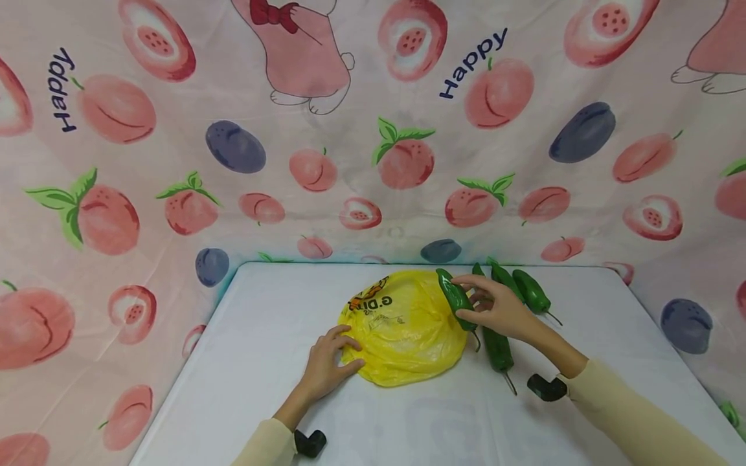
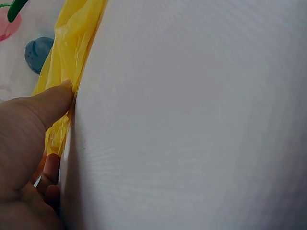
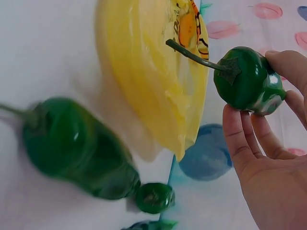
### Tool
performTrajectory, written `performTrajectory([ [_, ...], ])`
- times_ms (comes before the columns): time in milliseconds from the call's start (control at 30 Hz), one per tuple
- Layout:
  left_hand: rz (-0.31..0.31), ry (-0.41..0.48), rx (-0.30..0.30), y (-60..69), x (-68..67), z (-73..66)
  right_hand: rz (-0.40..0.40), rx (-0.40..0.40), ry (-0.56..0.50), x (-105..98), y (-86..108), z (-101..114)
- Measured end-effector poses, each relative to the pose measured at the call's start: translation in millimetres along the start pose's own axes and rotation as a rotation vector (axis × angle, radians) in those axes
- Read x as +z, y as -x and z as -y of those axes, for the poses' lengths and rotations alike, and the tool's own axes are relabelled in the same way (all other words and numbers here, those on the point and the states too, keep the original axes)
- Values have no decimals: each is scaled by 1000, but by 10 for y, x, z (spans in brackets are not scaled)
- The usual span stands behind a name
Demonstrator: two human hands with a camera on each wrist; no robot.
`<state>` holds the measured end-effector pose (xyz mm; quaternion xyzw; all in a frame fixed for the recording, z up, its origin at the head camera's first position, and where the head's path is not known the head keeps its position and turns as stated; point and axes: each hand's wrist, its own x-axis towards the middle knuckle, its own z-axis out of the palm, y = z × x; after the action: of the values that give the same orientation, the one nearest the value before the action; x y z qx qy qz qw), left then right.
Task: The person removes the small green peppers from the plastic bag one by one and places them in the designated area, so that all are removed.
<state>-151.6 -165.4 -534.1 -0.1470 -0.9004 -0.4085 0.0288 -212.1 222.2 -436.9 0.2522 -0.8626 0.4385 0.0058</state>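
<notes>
A yellow plastic bag with dark print lies on the white table. At its left edge is my left hand, thumb and fingertips apart and touching the plastic. In the left wrist view the thumb rests against the bag. My right hand holds a green chili pepper between thumb and fingers, over the bag's right side. Its stem points toward me, as the held pepper in the right wrist view also shows. Another green pepper lies just below that hand.
Beyond my right hand, more green peppers lie near the table's back edge, one of them a shorter pepper. A fruit-printed cloth hangs behind the white table. Black wrist devices sit at both cuffs.
</notes>
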Motion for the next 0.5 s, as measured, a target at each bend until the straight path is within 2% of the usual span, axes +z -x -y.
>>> performTrajectory([
  [200,0,-5,-3,8,6,11,-20,30,46,-114,135,-63],
  [500,0,2,-6,1,0,-4,-49,66,47,-269,335,-63],
])
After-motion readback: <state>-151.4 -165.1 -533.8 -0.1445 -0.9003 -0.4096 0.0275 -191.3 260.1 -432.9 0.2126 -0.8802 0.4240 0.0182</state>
